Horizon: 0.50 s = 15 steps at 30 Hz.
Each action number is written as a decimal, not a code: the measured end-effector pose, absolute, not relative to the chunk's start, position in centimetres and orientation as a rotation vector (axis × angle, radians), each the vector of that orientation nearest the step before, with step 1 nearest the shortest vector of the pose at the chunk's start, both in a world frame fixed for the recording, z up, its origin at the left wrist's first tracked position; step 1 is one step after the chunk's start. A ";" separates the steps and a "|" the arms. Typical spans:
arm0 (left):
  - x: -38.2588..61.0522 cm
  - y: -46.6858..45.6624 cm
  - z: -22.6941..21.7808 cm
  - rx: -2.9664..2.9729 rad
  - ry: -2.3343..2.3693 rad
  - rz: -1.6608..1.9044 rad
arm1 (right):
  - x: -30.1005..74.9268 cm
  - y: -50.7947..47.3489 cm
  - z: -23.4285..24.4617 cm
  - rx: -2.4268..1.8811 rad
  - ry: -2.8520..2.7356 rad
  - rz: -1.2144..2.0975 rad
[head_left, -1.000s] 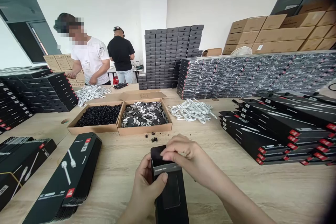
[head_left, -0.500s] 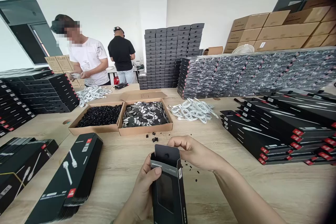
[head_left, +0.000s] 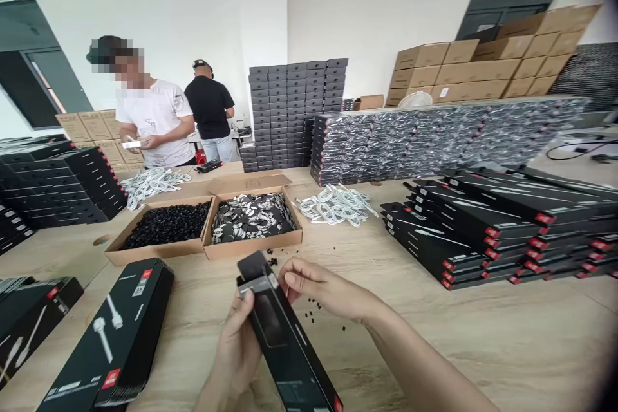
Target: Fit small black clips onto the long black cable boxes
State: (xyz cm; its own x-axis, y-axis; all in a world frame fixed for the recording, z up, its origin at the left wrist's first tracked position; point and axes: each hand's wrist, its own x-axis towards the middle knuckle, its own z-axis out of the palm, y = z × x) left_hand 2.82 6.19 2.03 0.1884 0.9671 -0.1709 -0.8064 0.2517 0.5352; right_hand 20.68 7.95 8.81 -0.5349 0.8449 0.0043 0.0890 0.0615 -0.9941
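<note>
My left hand (head_left: 236, 341) grips a long black cardboard box (head_left: 284, 341) with a dark window on its front. Its thumb presses on the face near the upper end, where the top flap (head_left: 252, 264) stands up. At the box's upper right edge is my right hand (head_left: 313, 283), fingers curled in against the side by the opening; its fingertips are partly hidden. To the left lies a stack of flat black cable boxes (head_left: 111, 328) printed with white connectors. Small black bits (head_left: 311, 315) are scattered on the table beneath my right hand.
Beyond my hands stand an open carton of small black pieces (head_left: 167, 225) and a carton of black-and-white pieces (head_left: 253, 219). White cables (head_left: 335, 206) lie behind. Black boxes (head_left: 463, 232) are piled right, wrapped stacks (head_left: 434, 141) behind. Two people (head_left: 157, 119) stand at the back left.
The box has tilted, its top leaning left, and more of its lower length shows. My right hand has shifted from behind the flap to the box's right edge. The view has turned right.
</note>
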 end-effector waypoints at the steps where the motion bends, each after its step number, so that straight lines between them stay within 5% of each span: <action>1: 2.4 6.6 2.0 0.318 0.541 1.313 | 20.6 7.2 8.5 -0.958 -1.699 1.561; 9: 2.5 6.7 1.6 0.313 0.778 1.359 | 17.9 -0.2 2.4 -0.849 -0.924 2.282; 12: 3.6 6.2 1.2 0.467 0.720 1.325 | 19.7 -0.9 2.6 -1.120 -1.046 1.899; 15: 4.0 6.1 0.8 0.488 0.697 1.221 | 25.0 0.8 4.8 -1.685 -1.443 0.824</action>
